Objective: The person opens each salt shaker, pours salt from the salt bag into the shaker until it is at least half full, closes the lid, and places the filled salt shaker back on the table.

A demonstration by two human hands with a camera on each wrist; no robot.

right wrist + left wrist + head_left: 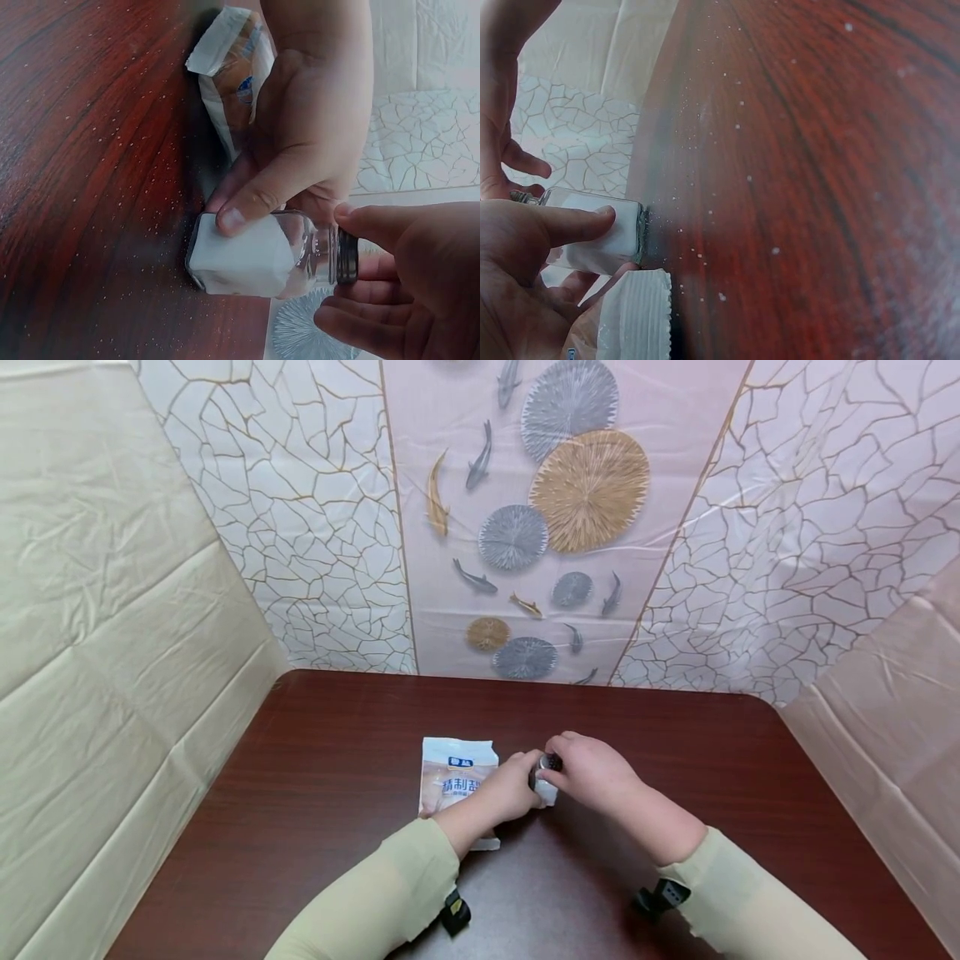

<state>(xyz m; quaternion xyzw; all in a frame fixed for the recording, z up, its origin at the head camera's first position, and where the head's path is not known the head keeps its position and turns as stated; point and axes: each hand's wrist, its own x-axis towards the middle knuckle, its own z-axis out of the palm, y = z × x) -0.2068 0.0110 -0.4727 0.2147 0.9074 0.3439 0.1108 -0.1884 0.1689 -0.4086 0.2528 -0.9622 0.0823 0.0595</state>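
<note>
A small square glass jar, partly filled with white salt, stands upright on the table. My left hand grips the jar's body, its thumb lying along the glass in the left wrist view. At the jar's neck sits a black lid. My right hand pinches this lid between thumb and fingers, the other fingers loosely bent below it. Left of the jar lies a salt bag with blue print. My left hand and forearm cover part of the bag.
Scattered white grains dot the dark red-brown wooden table. A patterned cloth hangs behind the far edge, and beige covers flank both sides. Each forearm carries a black wrist device.
</note>
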